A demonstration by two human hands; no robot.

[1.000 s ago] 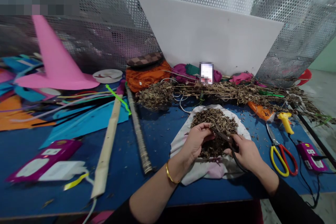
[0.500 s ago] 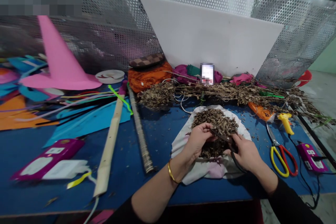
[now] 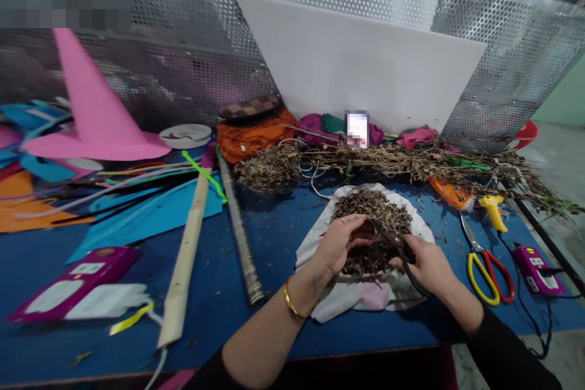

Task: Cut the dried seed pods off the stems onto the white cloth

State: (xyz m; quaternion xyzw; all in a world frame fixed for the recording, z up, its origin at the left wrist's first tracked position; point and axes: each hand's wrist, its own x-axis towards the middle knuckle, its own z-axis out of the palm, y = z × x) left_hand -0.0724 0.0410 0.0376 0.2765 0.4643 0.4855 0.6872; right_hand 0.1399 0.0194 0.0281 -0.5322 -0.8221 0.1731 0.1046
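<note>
A heap of chopped dried plant bits (image 3: 375, 213) lies on a white cloth (image 3: 320, 237) on the blue table (image 3: 274, 237). My left hand (image 3: 336, 244), a gold bangle on its wrist, is curled over the heap and pinches some dried stems. My right hand (image 3: 427, 265) grips dark scissors (image 3: 397, 242) whose blades point left toward the pinched stems, above the heap.
Long dried stalks (image 3: 411, 161) lie along the back. Yellow-and-red scissors (image 3: 487, 265), a yellow glue gun (image 3: 493, 210) and a purple plug box (image 3: 537, 265) sit at the right. A wooden stick (image 3: 185, 256), a rod (image 3: 240, 237), a pink cone hat (image 3: 91, 109) and coloured sheets lie at the left.
The hands stay over the heap with only small shifts of fingers and scissor blades. The view has shifted slightly.
</note>
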